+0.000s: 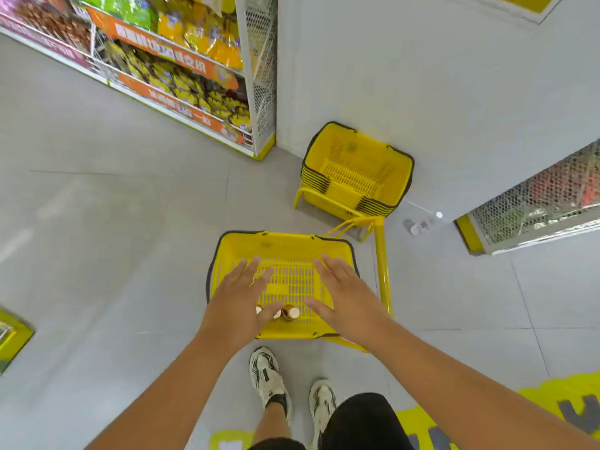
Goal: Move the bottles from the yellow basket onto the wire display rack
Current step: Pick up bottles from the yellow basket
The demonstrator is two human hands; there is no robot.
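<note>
Both hands [238, 295] [344, 295] spread, empty, over yellow basket [282, 245] w/ bottles [290, 312] — basket stack [357, 167] beyond.

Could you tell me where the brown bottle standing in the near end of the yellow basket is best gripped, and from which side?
Take the brown bottle around its neck just under the pale cap, coming straight down from above. It seems to stand upright near the basket's near wall, so the walls block a side approach. The right hand hovers open closest with a clear drop; the left hand, also open, covers the neighbouring bottles.
</note>
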